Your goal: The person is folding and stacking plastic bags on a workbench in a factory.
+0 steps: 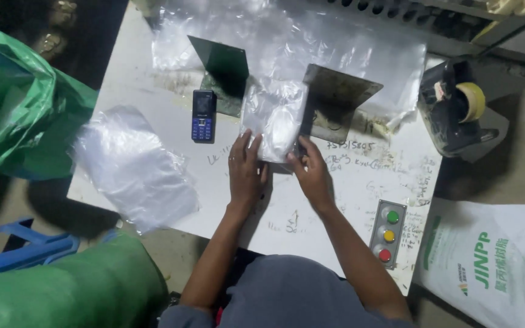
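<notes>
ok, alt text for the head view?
Seen from above, the left hand and right hand press on a stack of clear plastic bags standing between two dark metal angle guides on a white table. A phone lies left; a three-button box right.

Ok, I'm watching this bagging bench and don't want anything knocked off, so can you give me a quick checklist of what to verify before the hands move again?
1. Both hands on the work: left hand and right hand both rest at the near edge of the clear bag stack. Ok.
2. Stack seated between the two metal plates. Ok.
3. Phone apart from the stack, left of it. Ok.
4. Loose bag pile fully on the table: its near end hangs over the edge. Not ok.
5. Button box clear of the right forearm. Ok.
6. Bags in the stack evenly aligned. Cannot tell.
</notes>
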